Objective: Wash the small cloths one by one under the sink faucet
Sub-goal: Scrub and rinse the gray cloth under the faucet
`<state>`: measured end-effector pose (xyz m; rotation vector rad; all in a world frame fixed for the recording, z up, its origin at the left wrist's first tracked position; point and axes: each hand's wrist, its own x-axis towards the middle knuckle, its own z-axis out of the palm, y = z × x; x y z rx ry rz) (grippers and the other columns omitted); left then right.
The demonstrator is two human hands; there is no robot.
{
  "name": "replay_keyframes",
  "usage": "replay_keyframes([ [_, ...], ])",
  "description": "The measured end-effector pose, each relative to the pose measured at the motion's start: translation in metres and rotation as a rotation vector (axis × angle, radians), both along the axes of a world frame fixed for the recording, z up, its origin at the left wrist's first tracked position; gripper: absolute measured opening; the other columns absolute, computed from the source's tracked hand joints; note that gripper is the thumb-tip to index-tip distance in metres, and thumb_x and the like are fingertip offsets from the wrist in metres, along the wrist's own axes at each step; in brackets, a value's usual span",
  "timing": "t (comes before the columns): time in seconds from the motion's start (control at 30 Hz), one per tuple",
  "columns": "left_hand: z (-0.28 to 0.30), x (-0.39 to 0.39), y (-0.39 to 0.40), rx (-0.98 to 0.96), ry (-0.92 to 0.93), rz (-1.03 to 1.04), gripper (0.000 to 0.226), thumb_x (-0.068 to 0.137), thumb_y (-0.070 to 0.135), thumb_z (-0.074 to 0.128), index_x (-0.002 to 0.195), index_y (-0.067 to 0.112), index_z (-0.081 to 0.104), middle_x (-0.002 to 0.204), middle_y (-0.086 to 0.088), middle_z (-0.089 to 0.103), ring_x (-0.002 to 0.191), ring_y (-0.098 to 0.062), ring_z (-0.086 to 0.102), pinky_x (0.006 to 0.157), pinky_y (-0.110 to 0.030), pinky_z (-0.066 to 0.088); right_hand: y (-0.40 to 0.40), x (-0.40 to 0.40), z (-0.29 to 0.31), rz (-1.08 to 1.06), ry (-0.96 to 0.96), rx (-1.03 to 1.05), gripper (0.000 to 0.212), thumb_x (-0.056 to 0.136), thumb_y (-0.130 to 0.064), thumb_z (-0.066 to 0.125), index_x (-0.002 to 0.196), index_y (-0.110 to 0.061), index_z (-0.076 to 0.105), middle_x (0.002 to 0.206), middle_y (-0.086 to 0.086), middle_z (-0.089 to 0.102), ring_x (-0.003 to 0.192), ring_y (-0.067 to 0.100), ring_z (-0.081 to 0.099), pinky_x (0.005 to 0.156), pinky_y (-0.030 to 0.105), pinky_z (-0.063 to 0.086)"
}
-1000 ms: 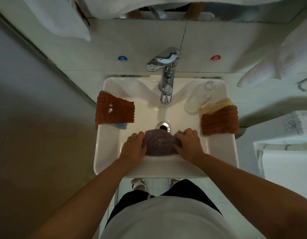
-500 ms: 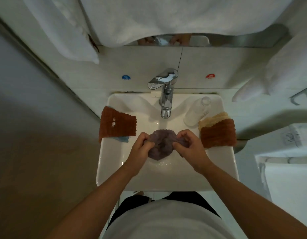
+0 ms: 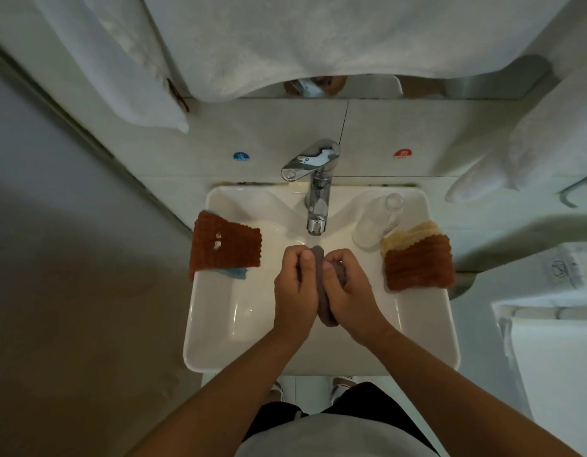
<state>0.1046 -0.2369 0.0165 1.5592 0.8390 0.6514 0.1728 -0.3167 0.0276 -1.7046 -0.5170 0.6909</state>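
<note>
A: What are the hands doing over the white ceramic sink basin (image 3: 219,328)?

B: The person's left hand (image 3: 293,293) and right hand (image 3: 349,291) are pressed close together, both with fingers curled round a bunched greyish-purple small cloth (image 3: 325,293). The cloth is squeezed into a narrow roll between the two palms; its top end pokes out above the knuckles and its lower end shows between the wrists.

A: How tightly closed are they?

B: Both are curled well in. The left thumb lies along the cloth, and the right fingers wrap over it from the other side. Neither hand touches the basin.

A: Where is that cloth relative to the tap?

B: It is held above the middle of the basin, just below and in front of the spout of the chrome single-lever faucet (image 3: 316,196). Whether water is running cannot be told.

A: And the other cloths?

B: A rust-brown waffle-textured cloth (image 3: 224,245) lies over the sink's left rim, with a light blue cloth (image 3: 234,273) peeping out beneath it. On the right rim a second rust-brown cloth (image 3: 419,263) rests on a cream-yellow cloth (image 3: 409,234). A clear glass tumbler (image 3: 377,222) stands just beside that pile, toward the faucet.
</note>
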Motion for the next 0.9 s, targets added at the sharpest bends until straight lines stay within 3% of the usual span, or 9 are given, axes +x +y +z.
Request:
replay_keyframes([
  [0.1,-0.005,0.0,-0.006,-0.082,0.048,0.015,0.029,0.105,0.044,0.036,0.101,0.023,0.056,0.081,0.004,0.064,0.076,-0.022,0.066,0.07,-0.051,0.058,-0.001,-0.006,0.005,-0.051,0.004,0.017,0.007,0.105,-0.014,0.051,0.101,-0.011,0.055,0.081,0.006,0.061,0.07,0.007,0.061,0.065,0.02,0.051],
  [0.23,0.002,0.003,-0.01,-0.238,0.066,-0.026,0.031,0.101,0.049,0.038,0.106,0.023,0.054,0.084,0.001,0.067,0.083,-0.028,0.067,0.077,-0.056,0.057,0.005,-0.001,0.004,-0.171,-0.055,0.021,0.002,0.105,-0.017,0.053,0.104,-0.018,0.054,0.089,0.001,0.063,0.081,0.008,0.063,0.075,0.022,0.051],
  [0.37,0.016,0.004,-0.007,-0.309,0.074,-0.084,0.035,0.103,0.052,0.044,0.101,0.018,0.055,0.083,0.005,0.067,0.085,-0.018,0.068,0.079,-0.048,0.059,0.015,0.0,0.006,-0.212,-0.092,0.041,0.002,0.105,-0.021,0.053,0.106,-0.02,0.054,0.088,0.0,0.066,0.082,0.014,0.066,0.076,0.032,0.055],
  [0.47,0.016,0.016,0.01,-0.375,0.091,0.026,0.02,0.105,0.032,0.049,0.093,0.017,0.055,0.079,0.006,0.064,0.083,-0.017,0.065,0.083,-0.051,0.055,0.017,-0.01,0.006,-0.123,-0.066,0.039,0.008,0.106,-0.029,0.048,0.104,-0.023,0.053,0.079,-0.005,0.064,0.071,0.013,0.065,0.063,0.035,0.053],
  [0.57,0.018,0.023,0.02,-0.46,0.066,0.157,0.022,0.104,0.024,0.046,0.086,0.016,0.054,0.078,0.002,0.061,0.078,-0.016,0.059,0.077,-0.042,0.051,0.018,-0.011,0.007,0.0,-0.024,0.012,0.009,0.106,-0.033,0.045,0.1,-0.029,0.051,0.074,-0.004,0.062,0.063,0.014,0.061,0.057,0.034,0.049],
  [0.63,0.02,0.017,0.008,-0.404,0.085,0.093,0.025,0.106,0.024,0.043,0.085,0.014,0.052,0.073,0.003,0.059,0.074,-0.014,0.058,0.071,-0.038,0.049,0.022,0.001,0.01,-0.059,-0.032,-0.05,0.01,0.105,-0.035,0.043,0.101,-0.029,0.05,0.081,-0.001,0.065,0.068,0.017,0.064,0.061,0.037,0.053],
  [0.73,0.022,0.009,-0.008,-0.33,0.099,-0.05,0.026,0.109,0.023,0.039,0.087,0.013,0.05,0.069,0.006,0.058,0.069,-0.011,0.057,0.066,-0.036,0.049,0.026,0.009,0.01,-0.214,-0.023,-0.088,0.015,0.108,-0.031,0.038,0.099,-0.024,0.049,0.078,-0.002,0.06,0.068,0.017,0.06,0.066,0.042,0.054],
  [0.83,0.022,0.02,0.01,-0.351,0.119,0.091,0.025,0.108,0.02,0.039,0.096,0.006,0.056,0.069,0.018,0.057,0.068,-0.003,0.057,0.07,-0.035,0.046,0.02,-0.008,0.006,-0.072,0.039,-0.044,0.018,0.108,-0.028,0.04,0.093,-0.028,0.049,0.07,-0.007,0.055,0.058,0.012,0.055,0.053,0.032,0.044],
  [0.9,0.022,0.019,0.015,-0.343,0.133,0.133,0.023,0.107,0.017,0.039,0.102,0.003,0.056,0.069,0.025,0.058,0.069,0.003,0.056,0.074,-0.033,0.045,0.016,-0.012,0.007,0.03,-0.012,-0.045,0.013,0.108,-0.026,0.043,0.097,-0.026,0.05,0.074,-0.007,0.058,0.062,0.011,0.057,0.055,0.033,0.046],
])
